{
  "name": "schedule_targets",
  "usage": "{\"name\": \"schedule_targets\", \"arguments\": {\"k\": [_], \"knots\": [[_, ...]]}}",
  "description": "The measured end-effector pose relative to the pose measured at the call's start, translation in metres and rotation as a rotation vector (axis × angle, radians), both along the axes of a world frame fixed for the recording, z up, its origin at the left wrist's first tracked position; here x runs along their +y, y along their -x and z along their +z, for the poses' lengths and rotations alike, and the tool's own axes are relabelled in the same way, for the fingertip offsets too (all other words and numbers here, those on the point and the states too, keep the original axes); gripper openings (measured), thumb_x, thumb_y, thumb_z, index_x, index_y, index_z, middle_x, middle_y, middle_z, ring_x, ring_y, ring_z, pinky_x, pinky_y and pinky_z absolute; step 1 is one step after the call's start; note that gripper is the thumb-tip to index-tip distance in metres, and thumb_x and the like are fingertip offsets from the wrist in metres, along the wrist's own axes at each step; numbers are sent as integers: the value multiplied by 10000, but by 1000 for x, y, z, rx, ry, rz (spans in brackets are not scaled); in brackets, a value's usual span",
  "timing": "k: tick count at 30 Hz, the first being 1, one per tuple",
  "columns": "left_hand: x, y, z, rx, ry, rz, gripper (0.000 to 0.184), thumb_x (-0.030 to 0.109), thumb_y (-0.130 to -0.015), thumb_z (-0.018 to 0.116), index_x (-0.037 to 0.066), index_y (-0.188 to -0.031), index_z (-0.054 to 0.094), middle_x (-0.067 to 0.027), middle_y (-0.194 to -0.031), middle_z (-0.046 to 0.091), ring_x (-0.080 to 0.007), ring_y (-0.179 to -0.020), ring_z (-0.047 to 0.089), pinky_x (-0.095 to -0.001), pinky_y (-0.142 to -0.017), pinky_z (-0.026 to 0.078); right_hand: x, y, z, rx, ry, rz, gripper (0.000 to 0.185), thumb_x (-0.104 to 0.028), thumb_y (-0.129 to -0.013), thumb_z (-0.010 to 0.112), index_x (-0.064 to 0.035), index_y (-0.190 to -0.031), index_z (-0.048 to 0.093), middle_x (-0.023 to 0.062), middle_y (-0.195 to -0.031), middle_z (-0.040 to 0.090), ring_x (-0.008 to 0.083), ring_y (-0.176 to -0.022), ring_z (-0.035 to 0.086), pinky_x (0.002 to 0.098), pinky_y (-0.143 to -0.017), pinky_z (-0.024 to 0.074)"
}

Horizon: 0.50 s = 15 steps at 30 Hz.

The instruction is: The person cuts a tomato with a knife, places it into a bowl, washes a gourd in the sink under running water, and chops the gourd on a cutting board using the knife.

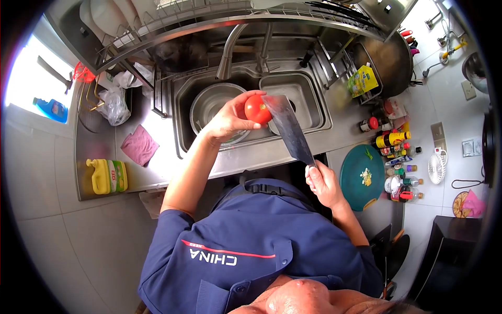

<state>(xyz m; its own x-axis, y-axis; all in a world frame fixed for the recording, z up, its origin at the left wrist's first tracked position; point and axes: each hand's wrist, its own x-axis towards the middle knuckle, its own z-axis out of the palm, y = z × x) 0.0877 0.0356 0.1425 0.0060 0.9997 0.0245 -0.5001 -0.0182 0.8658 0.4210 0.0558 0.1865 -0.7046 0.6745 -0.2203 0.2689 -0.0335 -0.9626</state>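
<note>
A whole red tomato [257,109] is gripped in my left hand [232,118], fingers over its top and thumb below. My right hand [324,184] is closed round the handle of a cleaver [290,128]. The cleaver's broad dark blade slants up and left, and its far end meets the right side of the tomato or overlaps it in view; I cannot tell whether it cuts in. Both are held above the double sink [180,125]. Under my left hand a round metal basin [201,107] stands in the left bowl.
Right of me a green round cutting board [351,180] holds chopped pale pieces [365,177]. Sauce bottles [393,138] line the wall beyond it. A faucet [226,63] and a dish rack [209,25] stand behind the sink. A pink cloth [140,145] and yellow jug [107,176] are left.
</note>
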Motion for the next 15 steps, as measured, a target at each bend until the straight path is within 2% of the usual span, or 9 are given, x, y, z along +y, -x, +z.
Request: {"name": "schedule_targets", "arguments": {"k": [4, 6, 7, 9, 10, 12, 15], "knots": [[-1, -8, 1, -91, -49, 2, 996, -37, -692, 876, 46, -1540, 360, -118, -1404, 554, -244, -1259, 573, -370, -1095, 451, 0, 1, -1, -4, -3, -13, 391, -393, -1068, 512, -35, -914, 544, -6, -674, 488, 67, -568, 436, 238, -520, 381], [-1, -9, -3, -151, -114, -5, 1004, 49, -767, 846, 68, -1589, 269, -138, -1462, 507, -262, -1305, 540, -413, -1108, 432, 1, 1, -2, -2, -1, -16, 395, -397, -1067, 512, -35, -912, 545, -6, -673, 489, 66, -568, 438, 238, -520, 382], [-2, -8, -4, -150, -113, -5, 1004, 49, -767, 846, 68, -1589, 269, -138, -1462, 507, -262, -1305, 540, -413, -1108, 432, 1, 1, -3, -3, 2, -19, 399, -400, -1066, 513, -34, -910, 547, -5, -672, 490, 66, -569, 440, 239, -521, 383], [-4, -5, -6, -363, -24, -42, 961, 171, -843, 798, 76, -1606, 223, -152, -1486, 481, -280, -1338, 510, -444, -1117, 413, 1, -1, -7, -9, -7, -17, 404, -404, -1065, 514, -34, -905, 548, -5, -671, 491, 67, -569, 442, 240, -522, 383], [-4, -5, -7, -363, -23, -41, 961, 171, -843, 798, 76, -1606, 223, -152, -1486, 481, -280, -1338, 510, -444, -1117, 413, 1, -2, -8, -16, -18, -13, 409, -408, -1064, 515, -35, -900, 549, -5, -670, 492, 68, -569, 444, 242, -523, 384], [-4, -4, -10, -258, -39, -13, 892, 268, -879, 761, 49, -1587, 263, -155, -1489, 477, -282, -1351, 498, -444, -1115, 408, 2, -2, -7, -20, -15, -11, 413, -410, -1063, 516, -34, -897, 550, -6, -669, 491, 69, -569, 444, 243, -523, 384], [-4, -2, -10, -249, -29, -28, 817, 261, -890, 753, 18, -1545, 328, -147, -1479, 489, -284, -1327, 520, -430, -1096, 432, 2, -1, -6, -23, -13, -4, 415, -412, -1062, 518, -34, -894, 551, -6, -666, 491, 71, -569, 444, 245, -522, 384]]}}
